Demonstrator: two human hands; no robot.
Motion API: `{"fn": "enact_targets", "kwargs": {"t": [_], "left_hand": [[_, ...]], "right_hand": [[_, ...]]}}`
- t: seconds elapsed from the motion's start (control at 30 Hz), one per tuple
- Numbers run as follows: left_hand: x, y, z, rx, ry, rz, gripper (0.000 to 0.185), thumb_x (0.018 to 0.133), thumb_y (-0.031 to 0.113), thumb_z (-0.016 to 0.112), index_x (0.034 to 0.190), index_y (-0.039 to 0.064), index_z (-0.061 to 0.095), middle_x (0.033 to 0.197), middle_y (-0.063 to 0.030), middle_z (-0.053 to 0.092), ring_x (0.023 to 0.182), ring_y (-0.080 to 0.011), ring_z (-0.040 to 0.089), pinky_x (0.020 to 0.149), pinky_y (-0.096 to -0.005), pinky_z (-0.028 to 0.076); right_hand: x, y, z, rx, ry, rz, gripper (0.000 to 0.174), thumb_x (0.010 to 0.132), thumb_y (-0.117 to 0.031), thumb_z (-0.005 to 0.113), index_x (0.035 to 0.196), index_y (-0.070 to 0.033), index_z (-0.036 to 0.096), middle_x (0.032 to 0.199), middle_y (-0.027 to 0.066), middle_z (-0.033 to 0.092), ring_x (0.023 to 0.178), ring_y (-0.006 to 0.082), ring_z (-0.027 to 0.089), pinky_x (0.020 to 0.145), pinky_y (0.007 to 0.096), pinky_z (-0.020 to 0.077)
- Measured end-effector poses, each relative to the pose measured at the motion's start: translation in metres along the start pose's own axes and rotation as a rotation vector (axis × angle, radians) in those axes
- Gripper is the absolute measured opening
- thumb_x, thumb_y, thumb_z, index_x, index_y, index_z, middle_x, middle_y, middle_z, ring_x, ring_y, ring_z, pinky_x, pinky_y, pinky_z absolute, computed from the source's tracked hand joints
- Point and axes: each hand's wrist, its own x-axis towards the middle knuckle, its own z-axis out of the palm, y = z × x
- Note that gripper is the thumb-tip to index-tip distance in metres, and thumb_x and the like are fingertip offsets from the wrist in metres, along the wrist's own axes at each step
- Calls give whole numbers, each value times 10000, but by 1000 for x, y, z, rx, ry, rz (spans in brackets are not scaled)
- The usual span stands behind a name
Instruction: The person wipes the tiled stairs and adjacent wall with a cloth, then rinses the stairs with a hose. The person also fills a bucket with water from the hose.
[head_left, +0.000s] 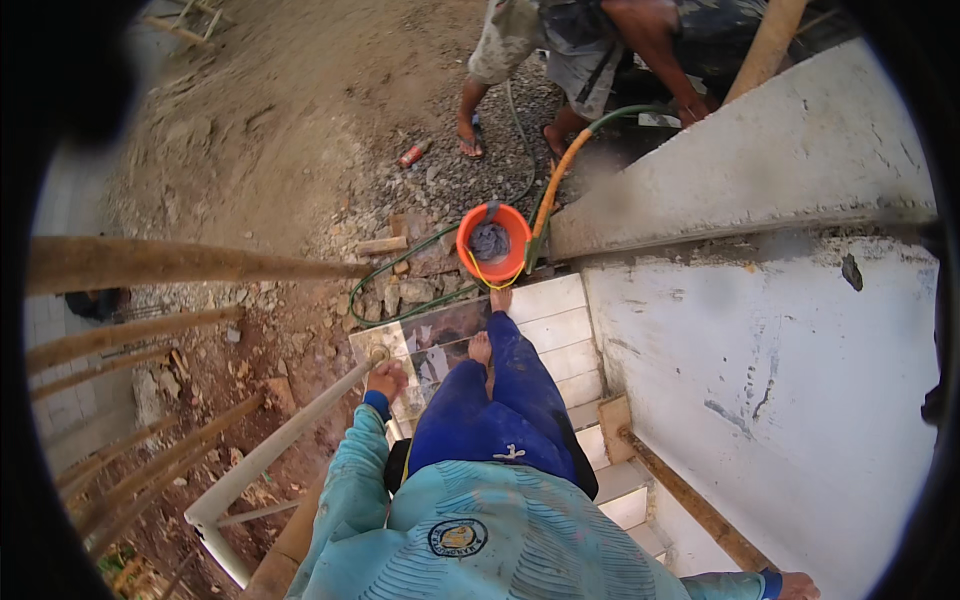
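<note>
My left hand is beside the upper end of a pale metal handrail, its fingers partly curled; whether it touches the rail cannot be told. At the lower right edge, my right hand is near the white wall, partly cut off by the rim of the view. Ahead of my bare feet on the tiled step stands an orange bucket with a yellow handle and a grey cloth inside. A green hose loops on the ground beside it.
Another person in sandals is on the gravel ahead, one hand near a sloping concrete ledge. Wooden poles stand at the left over rubble. A red can lies on the gravel. Below right, a wooden pole leans by the steps.
</note>
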Motion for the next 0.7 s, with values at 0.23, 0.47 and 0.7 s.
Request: {"fn": "enact_targets", "kwargs": {"t": [0.23, 0.47, 0.7], "left_hand": [[-111, 50, 30, -282, 323, 71, 365, 989, 318, 603, 1265, 79, 609, 936, -42, 692, 739, -124, 651, 603, -273, 513], [-185, -92, 82, -579, 727, -158, 287, 989, 295, 597, 1167, 73, 638, 914, -48, 705, 656, -123, 650, 495, -255, 482], [-210, -159, 155, -946, 817, -298, 284, 967, 298, 623, 1151, 83, 596, 884, -85, 694, 629, -185, 664, 452, -300, 499]], "right_hand": [[-159, -330, -220, 1950, -1133, 26, 341, 1038, -128, 479, 1236, 147, 515, 1027, 236, 666, 938, 296, 635, 880, 373, 510], [-381, -318, -383, 1803, -2251, -754, 192, 1013, -145, 566, 1106, -12, 669, 829, 50, 681, 756, 108, 615, 679, 250, 482], [-505, -239, -377, 1483, -2646, -1279, 186, 961, -171, 592, 935, -7, 676, 698, 98, 681, 657, 169, 674, 636, 312, 513]]}}
